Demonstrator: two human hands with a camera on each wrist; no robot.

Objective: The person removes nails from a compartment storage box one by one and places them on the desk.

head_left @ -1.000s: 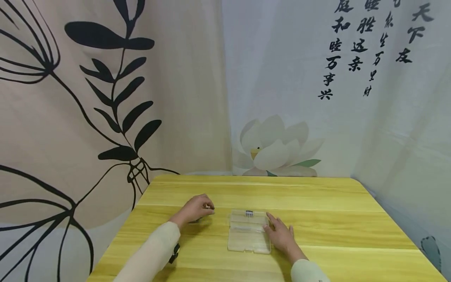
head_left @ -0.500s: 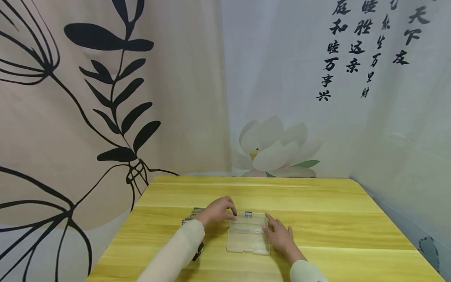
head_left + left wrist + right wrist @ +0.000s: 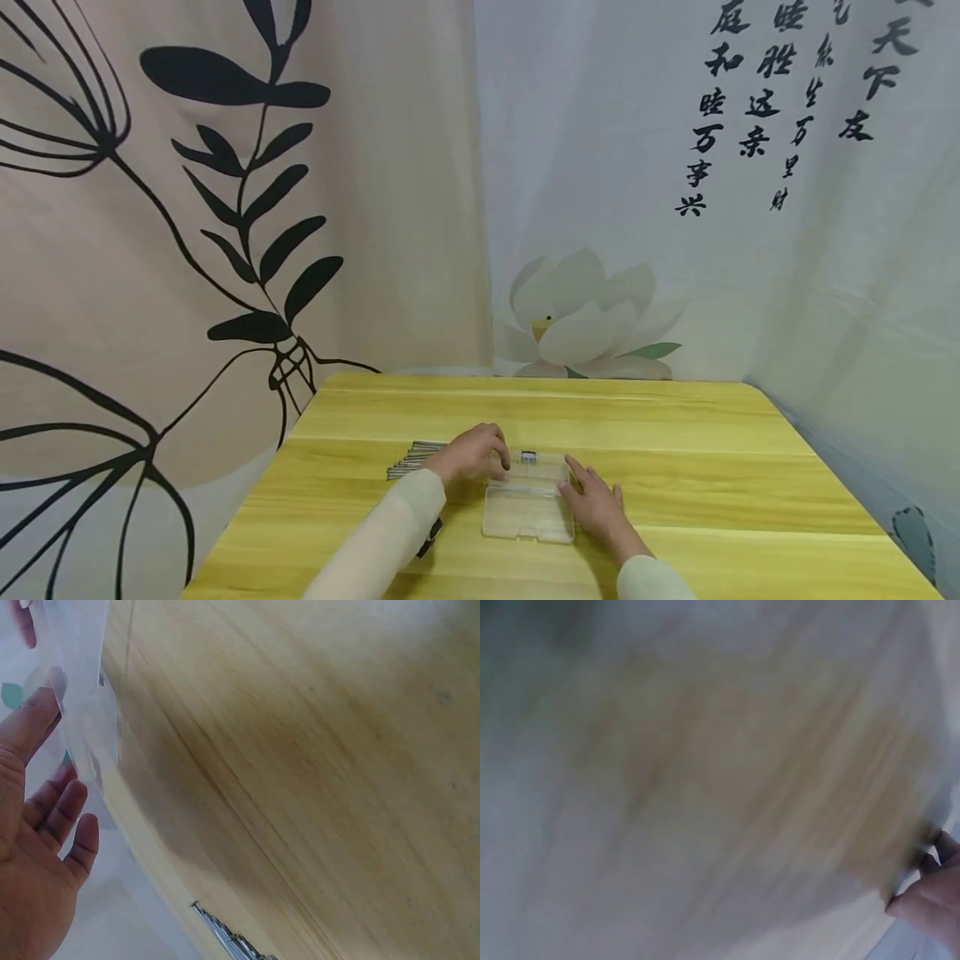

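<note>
One clear plastic box (image 3: 528,500) is seen lying flat on the yellow wooden table (image 3: 712,467), near the middle of the front half of the board, with a small dark clasp (image 3: 528,456) at its far edge, at twelve o'clock from the box's centre. Both hands are placed against this box. The left hand (image 3: 474,452) is laid at the box's far left corner, at about ten o'clock, with the fingers bent over the edge; in the left wrist view the fingers (image 3: 71,817) are shown fairly straight and close together beside the transparent plastic (image 3: 79,712), and whether anything is pinched cannot be told. The right hand (image 3: 596,500) is rested flat along the right side of the box, at three o'clock, its fingers extended and slightly spread, touching the plastic wall. The right wrist view is blurred, and only fingertips (image 3: 930,900) at the table's edge can be made out. A row of thin metal rods (image 3: 411,458) is laid on the table just beyond the left hand, at nine o'clock from the clasp. Cream sleeves (image 3: 375,542) are worn on both arms. Printed curtains (image 3: 225,208) are hung behind the table.
</note>
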